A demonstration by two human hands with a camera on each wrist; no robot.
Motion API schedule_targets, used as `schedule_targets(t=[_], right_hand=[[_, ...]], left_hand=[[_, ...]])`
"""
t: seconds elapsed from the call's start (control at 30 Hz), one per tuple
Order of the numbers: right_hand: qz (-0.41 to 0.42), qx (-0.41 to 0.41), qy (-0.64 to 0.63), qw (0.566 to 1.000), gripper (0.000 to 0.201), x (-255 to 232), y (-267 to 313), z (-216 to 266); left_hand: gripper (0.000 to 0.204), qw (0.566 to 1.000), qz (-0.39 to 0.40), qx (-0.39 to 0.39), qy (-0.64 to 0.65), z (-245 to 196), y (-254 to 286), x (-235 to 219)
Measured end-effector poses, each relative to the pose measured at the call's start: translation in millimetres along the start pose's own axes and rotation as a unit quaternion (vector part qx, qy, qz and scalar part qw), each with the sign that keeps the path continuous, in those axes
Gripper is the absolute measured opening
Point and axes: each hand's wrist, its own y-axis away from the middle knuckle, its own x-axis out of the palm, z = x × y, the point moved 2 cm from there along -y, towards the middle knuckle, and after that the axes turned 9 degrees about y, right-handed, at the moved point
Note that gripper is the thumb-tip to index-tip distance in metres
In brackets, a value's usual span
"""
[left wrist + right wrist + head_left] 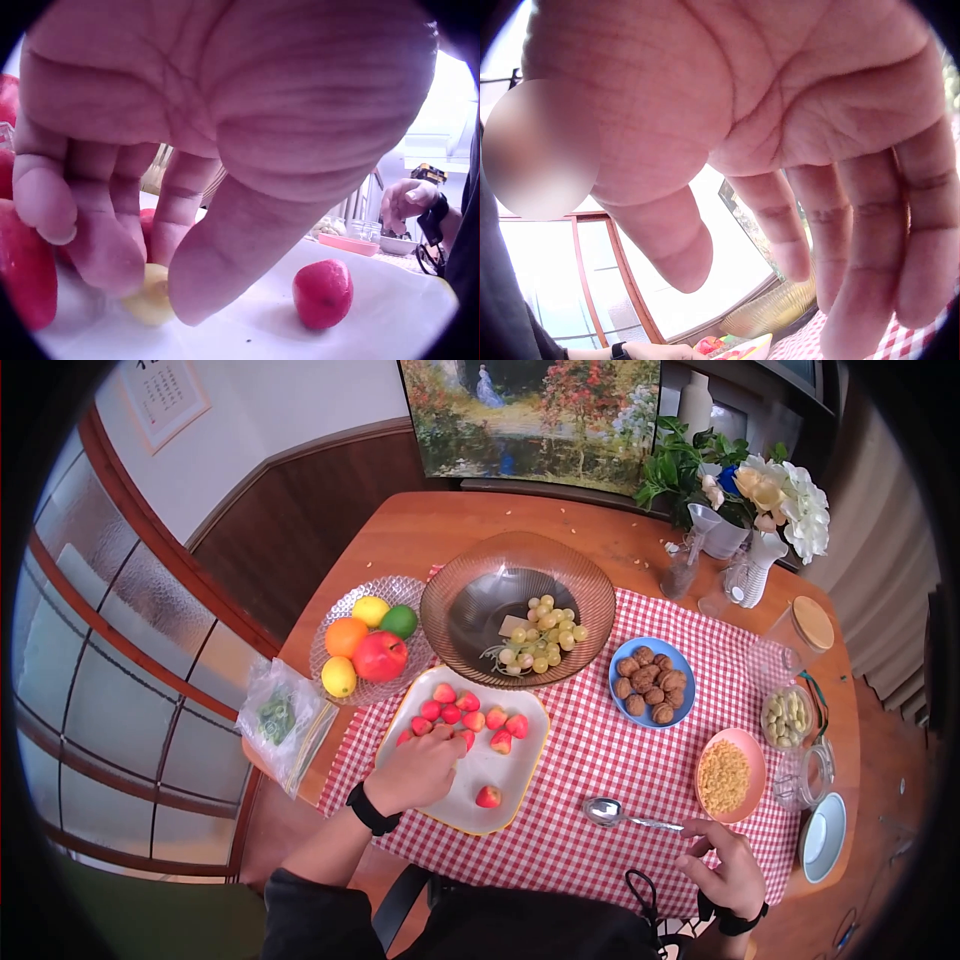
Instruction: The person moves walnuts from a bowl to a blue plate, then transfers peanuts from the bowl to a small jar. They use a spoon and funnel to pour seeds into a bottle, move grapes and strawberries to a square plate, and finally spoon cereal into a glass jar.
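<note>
My left hand (418,768) reaches into a white tray (470,808) with a yellow rim, which holds several small red apples (501,742). In the left wrist view its thumb and fingers pinch a small apple (152,300), whose pale yellow side shows. One more small apple (323,294) lies apart on the tray. My right hand (725,860) hovers at the table's front right with relaxed fingers, and its palm is bare in the right wrist view. A metal spoon (606,812) lies on the checked cloth, its handle end right by the right fingertips.
Behind the tray stand a brown glass bowl (462,600) with grapes (545,635) and a glass plate (325,635) of mixed fruit. Walnuts fill a blue plate (622,650); a pink dish (752,755) holds yellow bits. Glass jars (788,718) line the right side. A plastic bag (285,715) lies left.
</note>
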Motion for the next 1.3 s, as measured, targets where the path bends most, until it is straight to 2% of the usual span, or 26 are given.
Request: schedule_targets(t=[0.13,0.23,0.3,0.47,0.53,0.6,0.73,0.87,0.9,1.03,1.1,1.2,1.23,1.3], right_hand=[[-0.001,0.019,0.001,1.000,0.038,-2.0,4.4,-0.2],[-0.008,0.018,-0.008,1.000,0.038,-0.8,4.9,-1.6],[-0.004,0.016,-0.007,1.000,0.037,-1.3,3.1,0.9],[-0.012,0.005,-0.008,1.000,0.037,0.8,2.4,2.4],[-0.015,0.004,-0.008,1.000,0.037,-0.3,3.2,3.7],[0.002,0.016,-0.001,1.000,0.037,-3.5,5.4,5.3],[-0.022,0.032,0.007,0.999,0.038,-7.0,10.1,10.9],[-0.025,0.023,0.011,0.999,0.037,-5.1,11.0,5.2],[-0.022,0.021,0.008,1.000,0.037,-4.1,9.1,3.6],[-0.004,0.018,-0.021,1.000,0.036,1.1,2.6,-2.0],[0.002,0.012,-0.002,1.000,0.037,1.1,-4.4,2.7],[0.008,0.003,0.005,1.000,0.038,3.3,-15.0,8.9],[0.024,-0.014,0.011,1.000,0.037,3.5,-20.9,14.7],[0.063,-0.038,0.036,0.997,0.036,1.7,-35.3,34.6]], left_hand=[[0.029,1.000,-0.007,0.023,-0.009,-8.2,-6.5,-5.2],[0.023,1.000,0.019,0.007,-0.022,-14.0,-11.5,-15.7],[0.018,0.994,-0.042,0.095,0.037,-33.6,-19.6,-39.7],[0.021,0.979,-0.113,0.126,0.116,-59.2,-56.7,-71.6],[0.025,0.969,-0.136,0.137,0.153,-66.9,-73.5,-70.8],[0.027,0.942,-0.183,0.147,0.241,-69.0,-90.7,-63.1],[0.034,0.947,-0.188,0.173,0.195,-74.5,-86.8,-52.6],[0.030,0.968,-0.168,0.129,0.135,-62.3,-52.0,-54.3],[0.029,0.973,-0.134,0.076,0.169,-57.6,-41.3,-58.9],[0.031,0.967,-0.171,0.051,0.179,-12.5,0.1,-56.9],[0.033,0.979,-0.151,-0.032,0.136,0.9,18.2,-54.6],[0.036,0.988,-0.115,-0.055,0.088,7.9,34.2,-46.1],[0.040,0.985,-0.086,-0.092,0.120,8.6,35.9,-45.5],[0.042,0.986,-0.094,-0.068,0.120,11.9,35.3,-42.5]])
